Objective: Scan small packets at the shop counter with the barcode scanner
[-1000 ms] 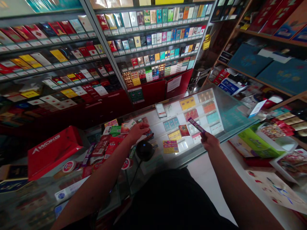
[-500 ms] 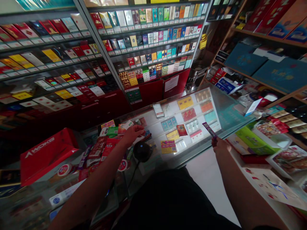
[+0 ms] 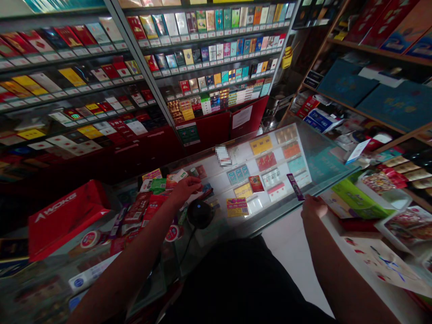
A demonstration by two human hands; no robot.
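Note:
My left hand [image 3: 185,191] is over the glass counter, fingers bent together beside a black round device [image 3: 200,213] with a cable. Something pale shows under these fingers, but I cannot make out what they hold. A small dark packet [image 3: 207,191] lies just past the fingertips. At the counter's front edge my right hand [image 3: 313,208] is loosely curled, with nothing visible in it. Just beyond it, apart from the fingers, a slim purple packet [image 3: 294,186] lies on the glass. A red packet [image 3: 256,183] and a yellow-purple packet [image 3: 237,207] lie between my hands.
A red box [image 3: 69,218] and a pile of snack packets [image 3: 148,209] stand left on the counter. On the right are a green box [image 3: 354,198] and a plastic tub of snacks [image 3: 381,183]. Shelves of cigarette packs [image 3: 216,52] rise behind the counter.
My right hand has let go of the purple packet, which now lies on the glass, and has drawn slightly right. My left hand has barely shifted.

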